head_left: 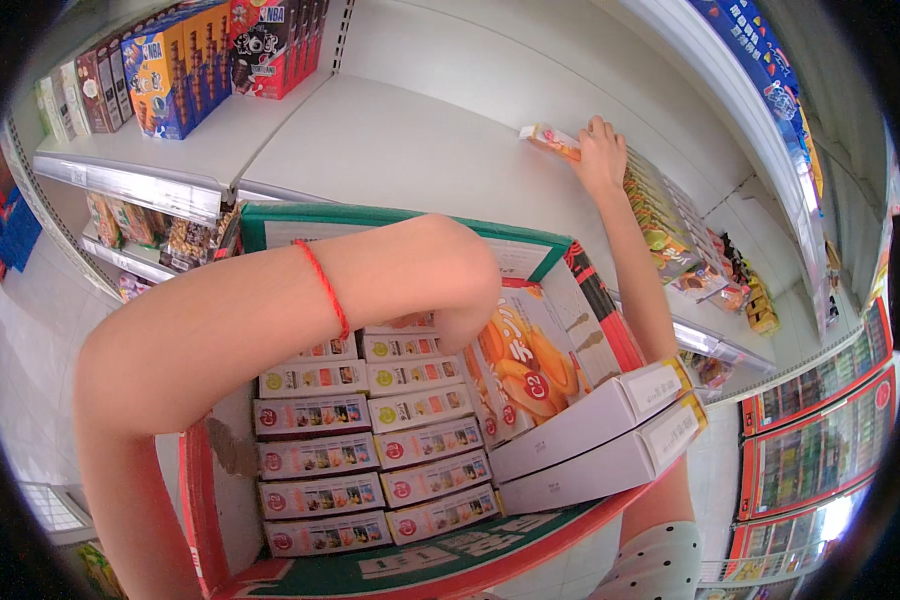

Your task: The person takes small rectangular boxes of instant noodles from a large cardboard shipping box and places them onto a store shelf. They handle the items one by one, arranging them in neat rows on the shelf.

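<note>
A green-and-red cardboard carton (390, 214) stands before me, packed with small snack boxes (319, 456) in two columns. Over it bends my left arm, a red cord around it. My left hand (461, 289) curls down among the upper boxes, its fingers mostly hidden, so its grip is unclear. On the white shelf (390, 135), my right hand (600, 154) grips a small orange-and-white snack box (551, 141) by one end. That box is beside the back end of a row of upright green snack boxes (656, 214).
Two white boxes (592, 442) lean over the carton's right rim, beside a large orange printed box (529, 360). NBA-branded snack boxes (172, 82) stand on the shelf at left. An upper shelf edge (765, 150) curves along the right. Red-framed glass-fronted units (810, 450) stand farther right.
</note>
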Available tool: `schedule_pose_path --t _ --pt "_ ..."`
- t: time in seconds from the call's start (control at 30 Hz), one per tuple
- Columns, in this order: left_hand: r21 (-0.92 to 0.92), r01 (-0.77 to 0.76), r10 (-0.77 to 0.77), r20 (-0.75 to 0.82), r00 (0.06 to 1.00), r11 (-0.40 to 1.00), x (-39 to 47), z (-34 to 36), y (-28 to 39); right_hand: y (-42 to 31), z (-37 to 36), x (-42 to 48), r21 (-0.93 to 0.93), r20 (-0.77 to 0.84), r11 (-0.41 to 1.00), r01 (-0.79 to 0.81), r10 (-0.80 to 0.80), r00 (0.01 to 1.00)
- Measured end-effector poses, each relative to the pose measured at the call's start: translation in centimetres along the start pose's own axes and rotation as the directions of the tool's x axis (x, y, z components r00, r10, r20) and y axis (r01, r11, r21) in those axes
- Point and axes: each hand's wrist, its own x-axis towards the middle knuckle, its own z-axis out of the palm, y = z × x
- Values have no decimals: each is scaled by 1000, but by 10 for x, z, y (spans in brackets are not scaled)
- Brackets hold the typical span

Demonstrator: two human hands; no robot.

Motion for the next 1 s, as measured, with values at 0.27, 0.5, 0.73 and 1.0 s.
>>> schedule_pose_path --t 0.27,0.5,0.73,1.0 --pt "-19 -11 13 121 993 1000 5 -5 -4 3 -130 -41 722 -192 690 -55 276 942" --pt "-50 50 -41 169 985 998 8 -8 -10 9 -226 -95 910 414 -39 -412 105 904" --pt "14 -132 125 235 964 991 10 -7 -14 -17 -249 -118 714 695 -21 -700 -108 711" --pt "-107 -163 185 251 950 981 12 -5 -11 -11 -272 -115 788 428 588 -181 -312 848"
